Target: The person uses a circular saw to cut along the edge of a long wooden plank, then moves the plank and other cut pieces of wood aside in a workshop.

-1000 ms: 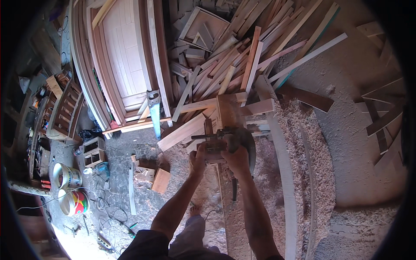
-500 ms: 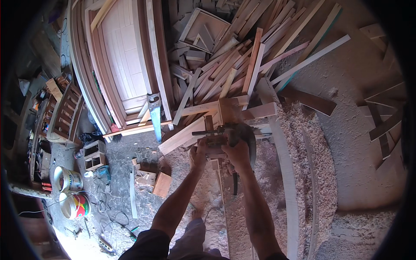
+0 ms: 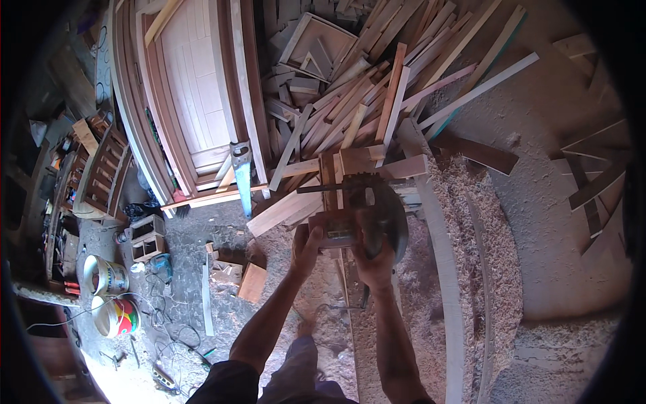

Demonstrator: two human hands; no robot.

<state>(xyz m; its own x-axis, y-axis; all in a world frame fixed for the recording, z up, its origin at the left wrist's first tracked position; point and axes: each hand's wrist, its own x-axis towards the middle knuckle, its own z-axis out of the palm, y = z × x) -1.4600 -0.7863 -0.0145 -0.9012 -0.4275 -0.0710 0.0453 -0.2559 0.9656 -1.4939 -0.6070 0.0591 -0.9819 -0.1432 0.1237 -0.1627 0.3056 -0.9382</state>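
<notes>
Both hands grip a dark power tool, by its shape a circular saw [image 3: 367, 202], with a rounded guard on its right side and a dark bar sticking out to the left. My left hand [image 3: 307, 248] is closed on the saw's reddish-brown block-like left part. Around its rear handle my right hand [image 3: 375, 264] is wrapped, with some fingers hidden. The saw is over a narrow wooden board [image 3: 328, 172] whose far end shows beyond it. Below my hands runs a long, dusty plank [image 3: 367, 337]. Whether the blade touches wood is hidden.
Beyond lies a heap of wood offcuts [image 3: 350, 111]. A handsaw [image 3: 241, 176] leans by a wooden door panel [image 3: 192, 87] at left. Paint buckets [image 3: 111, 318], cables and a blue power tool [image 3: 161, 266] lie left. Shavings [image 3: 494, 249] cover the right beside a long pale beam [image 3: 444, 289].
Both hands have drawn the saw back toward my body and slightly right. More of the board beyond it now shows. My grip stays closed.
</notes>
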